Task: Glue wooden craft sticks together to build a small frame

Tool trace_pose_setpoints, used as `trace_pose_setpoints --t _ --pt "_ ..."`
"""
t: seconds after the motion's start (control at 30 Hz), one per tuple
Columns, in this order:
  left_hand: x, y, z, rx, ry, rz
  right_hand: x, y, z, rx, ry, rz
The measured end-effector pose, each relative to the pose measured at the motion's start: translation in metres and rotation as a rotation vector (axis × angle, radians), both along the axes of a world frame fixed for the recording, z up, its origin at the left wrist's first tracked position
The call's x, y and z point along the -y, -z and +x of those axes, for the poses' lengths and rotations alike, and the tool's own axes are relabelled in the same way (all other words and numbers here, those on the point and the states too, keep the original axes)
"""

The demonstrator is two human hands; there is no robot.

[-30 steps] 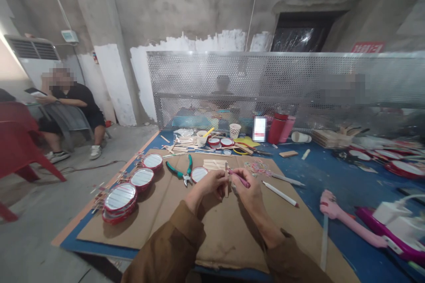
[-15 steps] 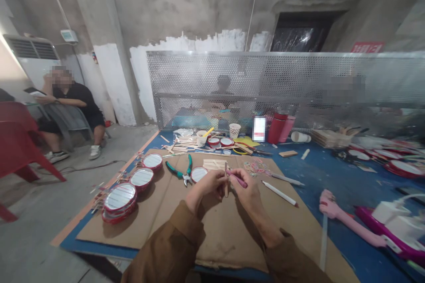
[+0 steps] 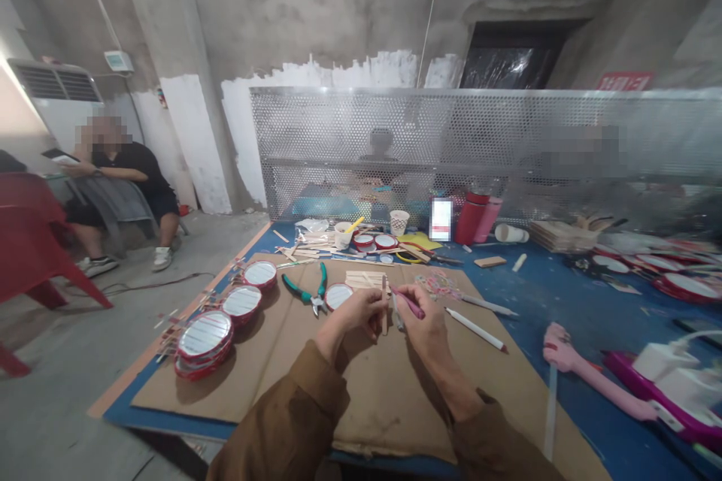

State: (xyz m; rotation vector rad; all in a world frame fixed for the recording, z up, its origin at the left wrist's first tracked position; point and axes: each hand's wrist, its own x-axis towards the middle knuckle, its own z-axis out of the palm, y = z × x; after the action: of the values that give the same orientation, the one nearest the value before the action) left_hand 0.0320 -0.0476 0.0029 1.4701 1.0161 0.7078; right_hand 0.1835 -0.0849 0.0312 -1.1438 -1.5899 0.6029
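Over the cardboard sheet [image 3: 361,391], my left hand [image 3: 361,313] pinches a thin wooden stick [image 3: 385,319] held upright. Just right of it, my right hand [image 3: 423,316] is closed on a purple tool [image 3: 414,307], with a small greyish piece below its fingers. Wooden sticks [image 3: 365,280] lie in a row behind my hands. A round red-rimmed piece [image 3: 338,296] sits behind my left hand, beside green-handled pliers [image 3: 313,291]. Loose coloured bands [image 3: 434,285] and a white marker [image 3: 477,328] lie to the right.
Red-rimmed round pieces [image 3: 204,334] line the left side. Along the back stand a paper cup [image 3: 399,222], a lit phone [image 3: 441,219] and a red bottle [image 3: 472,218] before a perforated metal screen [image 3: 338,128]. At right lies a pink tool [image 3: 598,383]. A person [image 3: 135,165] sits at far left.
My right hand has shifted slightly right, away from the stick, and a greyish piece now shows below its fingers. My left hand has stayed in place.
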Motion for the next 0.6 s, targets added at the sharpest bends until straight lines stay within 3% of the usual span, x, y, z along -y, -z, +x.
trace_pose_setpoints --t 0.33,0.6 --pt "0.006 -0.0081 0.0004 -0.01 0.028 0.011 0.0024 -0.002 -0.0043 0.019 -0.04 0.001" --pt "0.0021 -0.0036 0.0016 0.004 0.019 -0.008 0.0006 0.0007 -0.0024 -0.03 -0.02 -0.022"
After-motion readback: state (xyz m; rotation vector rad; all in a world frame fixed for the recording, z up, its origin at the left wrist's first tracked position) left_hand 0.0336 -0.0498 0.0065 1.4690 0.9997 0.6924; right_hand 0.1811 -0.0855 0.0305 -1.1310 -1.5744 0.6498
